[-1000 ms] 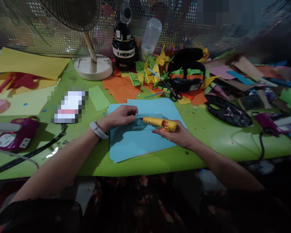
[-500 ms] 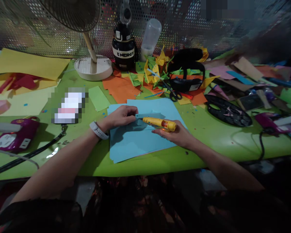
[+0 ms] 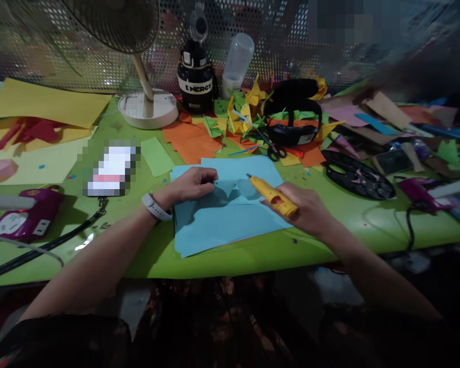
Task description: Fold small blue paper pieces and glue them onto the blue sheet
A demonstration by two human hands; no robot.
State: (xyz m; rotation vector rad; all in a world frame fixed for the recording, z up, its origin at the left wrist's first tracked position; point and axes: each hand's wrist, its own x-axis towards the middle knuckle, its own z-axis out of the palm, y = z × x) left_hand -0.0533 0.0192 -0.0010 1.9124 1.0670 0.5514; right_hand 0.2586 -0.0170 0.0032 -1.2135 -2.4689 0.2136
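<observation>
Blue paper sheets [image 3: 222, 232] lie near mid-view, below centre. Left hand [image 3: 191, 185], 10 o'clock from their middle, rests on them, fingers curled; cannot tell if it pinches a loose piece. Right hand [image 3: 308, 209], 3 o'clock, grasps a yellow pen-style tool [image 3: 273, 197] (glue pen, probably), tip toward 10 o'clock. Advised: steady the paper, guide the tip clear of fingers, work lightly. Black bottle [image 3: 196, 97], 11 o'clock: "ENERGY"; smaller print illegible.
</observation>
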